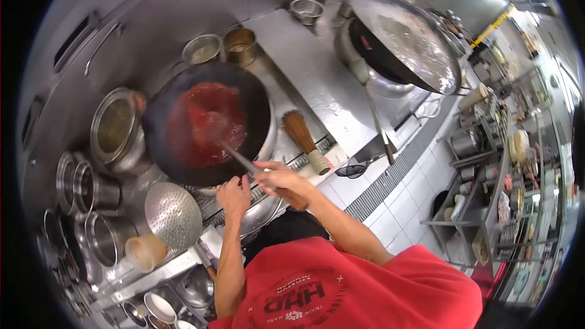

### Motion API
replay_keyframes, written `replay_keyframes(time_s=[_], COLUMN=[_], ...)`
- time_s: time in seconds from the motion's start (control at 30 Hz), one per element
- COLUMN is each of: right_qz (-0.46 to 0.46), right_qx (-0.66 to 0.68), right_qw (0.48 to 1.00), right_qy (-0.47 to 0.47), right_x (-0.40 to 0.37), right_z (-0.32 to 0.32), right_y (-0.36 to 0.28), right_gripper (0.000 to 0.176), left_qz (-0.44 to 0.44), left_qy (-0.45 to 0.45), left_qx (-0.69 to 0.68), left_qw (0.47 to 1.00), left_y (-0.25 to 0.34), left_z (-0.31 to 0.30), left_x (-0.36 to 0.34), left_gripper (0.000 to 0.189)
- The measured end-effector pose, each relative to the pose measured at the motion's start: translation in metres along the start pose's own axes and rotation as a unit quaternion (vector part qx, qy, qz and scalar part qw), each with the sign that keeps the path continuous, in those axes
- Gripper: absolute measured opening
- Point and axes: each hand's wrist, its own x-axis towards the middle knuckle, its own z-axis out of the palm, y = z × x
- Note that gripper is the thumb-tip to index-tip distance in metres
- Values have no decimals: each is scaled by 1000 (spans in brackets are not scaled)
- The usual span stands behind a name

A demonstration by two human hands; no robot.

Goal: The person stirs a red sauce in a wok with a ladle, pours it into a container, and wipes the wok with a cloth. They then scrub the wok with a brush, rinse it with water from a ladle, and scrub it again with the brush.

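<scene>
My right grip [277, 176] is clenched round the ladle [237, 157] handle, whose bowl sits just ahead in the red sauce [201, 122] inside the wok [259, 106]. My left grip [234, 195] is curled on the wok's near rim.

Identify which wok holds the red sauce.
The dark wok nearest the hands, with the right hand holding a ladle in it; the other wok, farther right, holds pale steaming liquid.
</scene>
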Motion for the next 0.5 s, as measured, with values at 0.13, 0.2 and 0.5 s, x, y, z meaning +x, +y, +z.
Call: replay_keyframes(time_s=[0.13, 0.2, 0.5], right_qz=[5, -23, 18], right_qx=[-88, -165, 2], right_qw=[996, 985, 1000], right_qy=[23, 42, -26], right_x=[-6, 8, -8], right_z=[-26, -11, -14], right_y=[-11, -22, -12], right_gripper=[61, 61, 61], left_qz=[-7, -7, -18], left_qy=[2, 6, 7], left_qx=[-3, -6, -36], left_qw=[1000, 1000, 999], left_y=[1, -3, -7], left_z=[-10, -13, -15], left_x=[0, 1, 0], left_gripper=[29, 27, 29])
